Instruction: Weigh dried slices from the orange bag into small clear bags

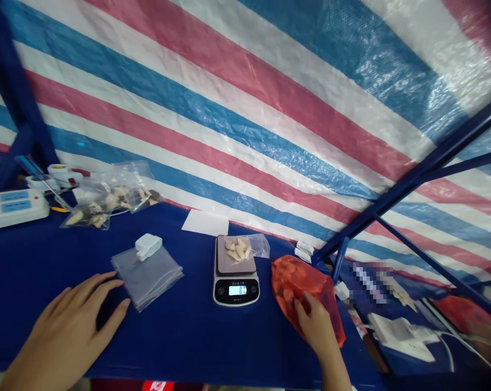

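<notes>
My left hand (74, 320) rests with fingers spread on the blue tabletop, holding nothing. Just beyond its fingertips is a stack of clear plastic bags (148, 279), with a small white plastic object (148, 246) on top. A digital scale (236, 271) stands mid-table, its display appearing to read 8.1. On its plate sits a clear bag of pale, chip-like pieces (239, 248), overhanging to the right. My right hand (316, 320) is at the mouth of a red plastic bag (304, 271), fingers curled over pieces inside; its fingertips are partly hidden.
Filled clear bags (119, 201) lie at the back left, near a white power strip (13, 209). White paper (205, 222) lies behind the scale. Folded paper slips (303, 251) sit by the blue metal frame (376, 209). Another power strip (402, 334) with cables is at right.
</notes>
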### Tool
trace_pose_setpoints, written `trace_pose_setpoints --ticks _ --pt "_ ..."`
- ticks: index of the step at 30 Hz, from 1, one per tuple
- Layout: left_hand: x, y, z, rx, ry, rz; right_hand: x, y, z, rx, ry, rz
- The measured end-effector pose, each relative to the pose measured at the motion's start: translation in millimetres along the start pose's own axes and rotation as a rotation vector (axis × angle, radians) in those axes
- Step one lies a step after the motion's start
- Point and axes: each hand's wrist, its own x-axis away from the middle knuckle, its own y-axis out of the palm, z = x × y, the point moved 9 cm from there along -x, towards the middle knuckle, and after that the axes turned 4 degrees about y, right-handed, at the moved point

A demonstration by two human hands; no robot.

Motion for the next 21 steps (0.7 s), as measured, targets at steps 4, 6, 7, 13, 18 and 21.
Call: trace_pose_setpoints --ticks 4,6,7,13,18,21 --pt "0.0 -4.8 5.6 -0.045 0.072 0.041 0.1 -2.9 -10.7 -0.057 -0.064 0.113" --pt "-0.2 -6.6 6.1 -0.044 0.072 0.039 -0.4 -1.3 -12.0 -0.124 -0.044 0.114" --pt "-0.4 -7.8 6.2 -0.042 0.068 0.04 -1.0 1.2 -12.9 -0.156 -0.034 0.095" --pt "-1.6 -9.4 6.9 -0.019 0.027 0.003 -3.0 18.3 -25.8 -0.345 -0.038 -0.026" --pt "-1.9 -9.5 6.6 -0.009 0.017 -0.01 -2.5 25.6 -47.8 -0.322 -0.11 -0.049" --pt "-2.5 -11.1 7.9 -0.01 0.025 0.002 -4.4 29.2 -54.1 -0.296 -0.105 -0.027"
